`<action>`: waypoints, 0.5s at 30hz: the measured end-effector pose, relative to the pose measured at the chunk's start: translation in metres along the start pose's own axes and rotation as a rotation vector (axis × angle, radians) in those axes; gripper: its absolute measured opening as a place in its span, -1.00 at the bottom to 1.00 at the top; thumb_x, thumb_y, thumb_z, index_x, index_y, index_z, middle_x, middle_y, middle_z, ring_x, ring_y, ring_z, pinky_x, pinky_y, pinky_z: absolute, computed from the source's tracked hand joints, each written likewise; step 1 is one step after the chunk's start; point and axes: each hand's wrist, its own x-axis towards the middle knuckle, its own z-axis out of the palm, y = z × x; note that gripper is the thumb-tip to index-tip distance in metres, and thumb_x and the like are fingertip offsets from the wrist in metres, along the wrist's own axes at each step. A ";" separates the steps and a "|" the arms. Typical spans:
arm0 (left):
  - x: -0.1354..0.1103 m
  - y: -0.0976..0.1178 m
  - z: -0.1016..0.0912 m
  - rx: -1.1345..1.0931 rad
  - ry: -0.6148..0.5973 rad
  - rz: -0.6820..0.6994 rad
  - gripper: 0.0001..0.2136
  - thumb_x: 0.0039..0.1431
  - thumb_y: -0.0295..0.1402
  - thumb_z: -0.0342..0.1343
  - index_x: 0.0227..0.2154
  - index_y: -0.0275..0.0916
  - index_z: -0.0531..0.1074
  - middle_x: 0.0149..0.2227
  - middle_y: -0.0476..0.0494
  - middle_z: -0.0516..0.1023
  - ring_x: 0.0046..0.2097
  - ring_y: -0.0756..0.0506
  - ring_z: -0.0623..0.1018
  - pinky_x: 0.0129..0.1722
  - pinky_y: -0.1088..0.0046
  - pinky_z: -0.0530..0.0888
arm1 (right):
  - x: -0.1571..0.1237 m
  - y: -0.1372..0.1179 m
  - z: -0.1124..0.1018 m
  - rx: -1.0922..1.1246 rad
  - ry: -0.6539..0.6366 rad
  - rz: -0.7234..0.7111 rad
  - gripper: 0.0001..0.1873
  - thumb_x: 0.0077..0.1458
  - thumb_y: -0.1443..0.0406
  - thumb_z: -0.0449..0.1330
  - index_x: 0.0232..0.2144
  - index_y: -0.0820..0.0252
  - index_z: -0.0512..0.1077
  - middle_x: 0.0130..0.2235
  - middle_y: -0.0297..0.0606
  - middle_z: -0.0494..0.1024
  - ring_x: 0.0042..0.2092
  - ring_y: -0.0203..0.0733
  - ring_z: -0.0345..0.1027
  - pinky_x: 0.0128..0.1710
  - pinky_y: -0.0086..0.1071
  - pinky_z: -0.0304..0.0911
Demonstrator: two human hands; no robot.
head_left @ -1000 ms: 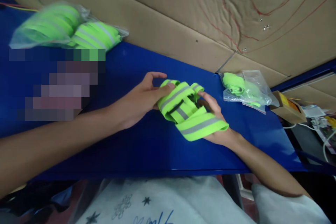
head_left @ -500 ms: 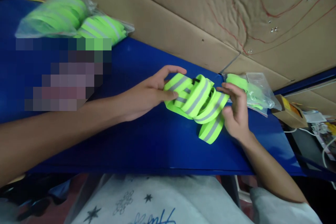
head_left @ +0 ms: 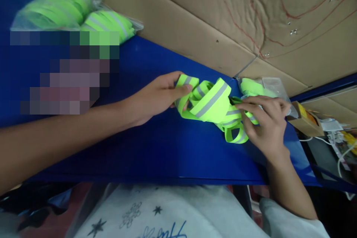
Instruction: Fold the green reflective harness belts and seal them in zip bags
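Note:
Loops of a neon-yellow reflective strap (head_left: 213, 104) with a grey centre stripe hang between my two hands over the blue table. My left hand (head_left: 170, 95) grips the left end of the strap, thumb on top and fingers curled behind it. On the other side, my right hand (head_left: 263, 122) pinches another part of the strap between thumb and fingers. A dark piece shows by the right fingertips, too small to name. One loose loop droops below, close to the right hand.
Clear bags of neon straps (head_left: 55, 7) lie at the back left. Another bagged strap (head_left: 256, 87) sits behind my right hand, near a small cardboard box (head_left: 306, 119). A cardboard panel (head_left: 195, 15) stands along the back of the blue table (head_left: 156, 148). A pixelated patch covers the left.
My right hand has moved right and closed on the strap. The bundle has loosened and stretched out between the hands. My left hand keeps its hold.

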 end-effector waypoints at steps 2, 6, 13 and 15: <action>0.001 0.001 -0.002 -0.034 -0.011 0.031 -0.81 0.29 -0.27 0.14 -0.11 -0.20 0.37 -0.37 -0.03 0.58 -0.30 -0.07 0.59 -0.32 0.44 0.46 | 0.001 -0.002 -0.002 -0.085 -0.036 -0.081 -0.69 0.25 0.44 0.22 -0.02 0.01 0.49 0.14 -0.15 0.54 0.16 0.10 0.45 0.23 0.10 0.05; -0.003 -0.010 -0.002 0.228 -0.161 0.326 -0.59 0.21 -0.39 0.15 0.10 -0.16 0.24 0.16 -0.26 0.49 0.16 -0.22 0.55 0.05 0.20 0.54 | 0.001 -0.012 0.010 0.048 -0.252 -0.101 -0.38 0.32 0.20 0.23 0.35 0.11 0.20 0.26 -0.03 0.45 0.26 0.09 0.36 0.20 -0.05 0.21; -0.029 -0.021 0.013 1.259 -0.049 0.961 -0.42 0.30 -0.37 0.20 0.31 0.01 0.16 0.51 -0.32 -0.11 0.50 -0.35 0.08 0.40 -0.13 0.15 | -0.004 -0.019 0.029 0.132 -0.414 -0.196 -0.35 0.32 0.43 0.09 0.40 0.08 0.17 0.21 -0.14 0.51 0.05 -0.01 0.46 -0.04 -0.16 0.31; -0.031 -0.021 0.016 1.358 -0.098 0.919 -0.50 0.33 -0.28 0.18 0.28 -0.05 0.24 0.46 -0.34 0.08 0.46 -0.34 0.18 0.37 -0.09 0.19 | -0.004 -0.022 0.026 0.170 -0.450 -0.284 -0.37 0.24 0.53 0.06 0.30 0.04 0.34 0.24 -0.23 0.50 -0.02 -0.05 0.46 -0.07 -0.18 0.31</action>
